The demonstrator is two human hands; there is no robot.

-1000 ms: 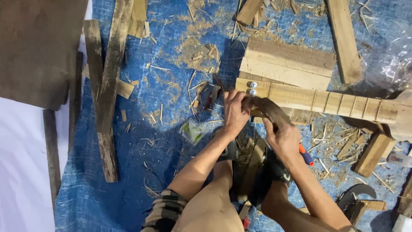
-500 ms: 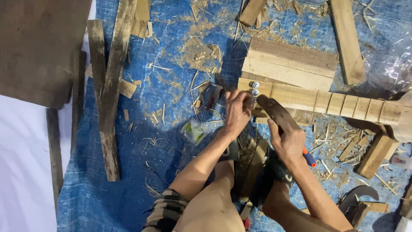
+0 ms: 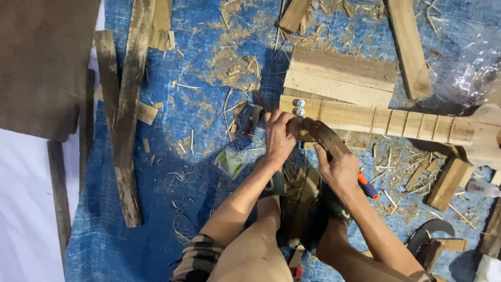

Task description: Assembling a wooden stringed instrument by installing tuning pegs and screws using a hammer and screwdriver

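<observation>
Wooden guitar neck (image 3: 396,121) lies across the blue tarp (image 3: 198,172). At the neck's near end, beside two white pegs (image 3: 300,107), the left hand (image 3: 281,137) pinches its edge; the right hand (image 3: 339,167) grips a dark curved blade (image 3: 322,137) against it.

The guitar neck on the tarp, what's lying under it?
Under the guitar neck, pale flat boards lie crosswise, on the blue tarp strewn with shavings. The left hand and right hand with a dark curved piece cover its near edge.

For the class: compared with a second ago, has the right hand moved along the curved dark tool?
Yes. The right hand has slid back toward the body, away from the fretted wooden neck.
</observation>
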